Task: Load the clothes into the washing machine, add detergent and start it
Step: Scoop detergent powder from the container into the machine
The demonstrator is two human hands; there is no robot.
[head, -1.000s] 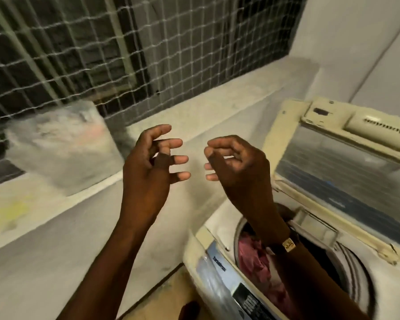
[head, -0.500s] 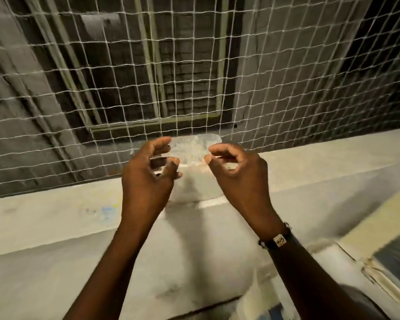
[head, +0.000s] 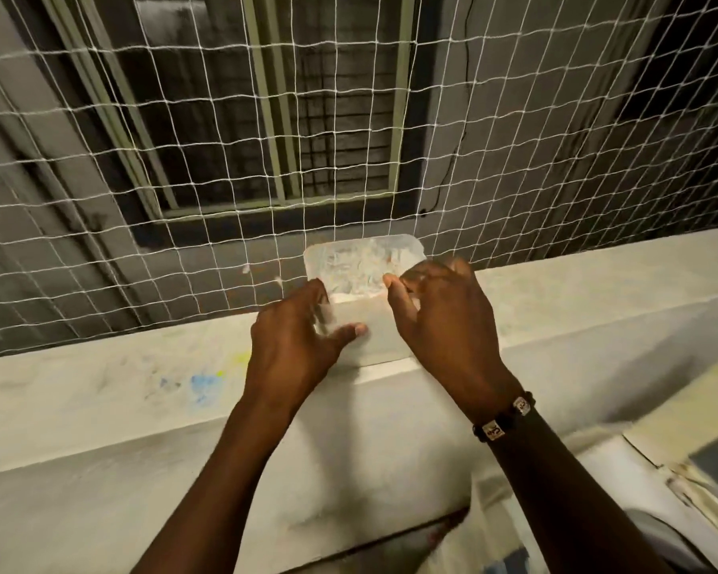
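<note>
**Both hands at the plastic tub on the ledge**

Right now I see both hands on a clear plastic tub (head: 363,267) that stands on the far edge of the pale concrete ledge (head: 100,391), right against the white netting (head: 183,200). My left hand (head: 295,345) lies against the tub's left side, thumb stretched across its front wall and the other fingers spread; their tips are blurred, so I cannot tell whether they curl round the tub or only press it. My right hand (head: 444,321) sits at the tub's right side with fingers bent, forefinger tip touching the rim; whether it really grips I cannot tell, as the hand hides that side. Inside the tub there is something whitish and crumpled, too blurred to name, and I can read no label on it.

On my right wrist is a dark beaded bracelet (head: 504,416) with small pale beads carrying marks too small to read. At the lower right corner of the view the washing machine (head: 655,482) is cut off: only a cream top edge and part of the lid show, and its drum is out of view. Faint blue and yellow smudges (head: 204,387) mark the ledge left of my hands. Behind the netting a window frame (head: 266,118) stands in the dark.
</note>
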